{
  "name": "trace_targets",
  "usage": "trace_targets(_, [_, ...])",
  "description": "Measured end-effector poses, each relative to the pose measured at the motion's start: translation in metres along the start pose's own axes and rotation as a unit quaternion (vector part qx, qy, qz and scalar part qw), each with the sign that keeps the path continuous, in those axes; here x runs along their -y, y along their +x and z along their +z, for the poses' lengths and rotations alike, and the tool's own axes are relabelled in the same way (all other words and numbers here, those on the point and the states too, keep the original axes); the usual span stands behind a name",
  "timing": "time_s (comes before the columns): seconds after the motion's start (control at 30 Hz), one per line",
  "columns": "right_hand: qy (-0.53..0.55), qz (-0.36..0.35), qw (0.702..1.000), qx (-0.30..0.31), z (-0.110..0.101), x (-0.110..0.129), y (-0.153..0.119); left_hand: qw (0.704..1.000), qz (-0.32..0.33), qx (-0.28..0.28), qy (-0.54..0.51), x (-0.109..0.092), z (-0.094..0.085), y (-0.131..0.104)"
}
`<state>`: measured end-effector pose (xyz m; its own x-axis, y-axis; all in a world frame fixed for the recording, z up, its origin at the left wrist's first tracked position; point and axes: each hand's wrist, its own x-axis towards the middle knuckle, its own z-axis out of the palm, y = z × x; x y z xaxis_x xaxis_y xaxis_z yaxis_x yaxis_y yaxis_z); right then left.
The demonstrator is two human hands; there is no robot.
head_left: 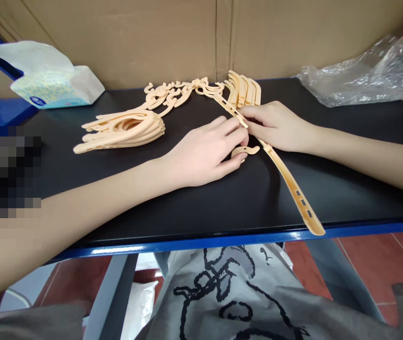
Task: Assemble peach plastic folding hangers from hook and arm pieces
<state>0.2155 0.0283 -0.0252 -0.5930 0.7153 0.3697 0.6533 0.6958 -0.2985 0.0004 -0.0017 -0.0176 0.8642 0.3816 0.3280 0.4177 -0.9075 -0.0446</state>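
Both hands meet over the middle of the black table, closed on a beige plastic hanger (289, 182). One long slotted arm of it reaches toward me past the front edge; the other arm points to the back. My left hand (208, 151) has its fingers curled round the middle of the hanger, where a small hook (246, 150) shows by the fingertips. My right hand (279, 125) pinches the same middle part from the right. The joint itself is mostly hidden by fingers.
A pile of beige hanger arms (126, 130) lies left, loose hooks (173, 94) at the back, and more stacked arms (245, 89) behind my right hand. A tissue pack (57, 87) stands back left, clear plastic wrap (353, 78) back right. Cardboard (151, 38) walls the rear.
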Motion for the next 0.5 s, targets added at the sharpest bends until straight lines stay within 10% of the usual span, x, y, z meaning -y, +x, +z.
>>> trace_targets(0.5, [0.009, 0.002, 1.000, 0.001, -0.0019, -0.0013, -0.0018, 1.000, -0.008, 0.002, -0.013, 0.0002, -0.0006, 0.0004])
